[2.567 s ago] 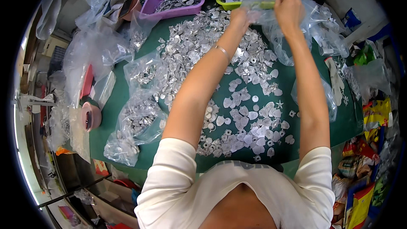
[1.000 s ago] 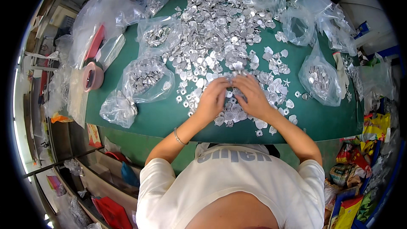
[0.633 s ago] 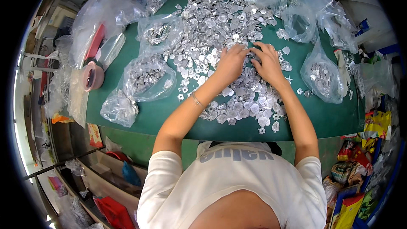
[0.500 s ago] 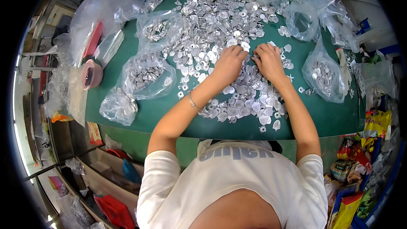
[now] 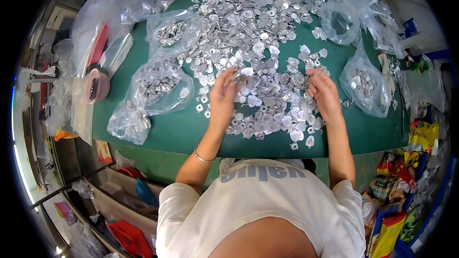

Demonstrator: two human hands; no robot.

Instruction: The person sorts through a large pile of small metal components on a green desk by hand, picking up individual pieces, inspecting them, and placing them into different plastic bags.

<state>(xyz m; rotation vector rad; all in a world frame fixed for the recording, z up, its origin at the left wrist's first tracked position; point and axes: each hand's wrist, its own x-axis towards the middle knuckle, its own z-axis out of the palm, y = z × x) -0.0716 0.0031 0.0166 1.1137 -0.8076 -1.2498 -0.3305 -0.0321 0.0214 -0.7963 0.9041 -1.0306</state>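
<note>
Both hands work over a broad heap of small silvery metal pieces (image 5: 260,52) spread on a green counter (image 5: 167,129). The left hand (image 5: 224,93) has its fingers curled together around the edge of a piece at its fingertips, seemingly pinching one or two of them, though the grip is too small to read for certain. The right hand (image 5: 324,93) rests on the pieces with fingers loosely bent, clamped on nothing that shows. The heap lies directly under and beyond both hands, its long run stretching away from the person toward the far side of the counter, with the densest part ahead of the left hand, which is the nearer one to it. Just left of the left hand lies a clear plastic bag of sorted pieces (image 5: 158,86); another filled bag (image 5: 366,86) sits just right of the right hand.
</note>
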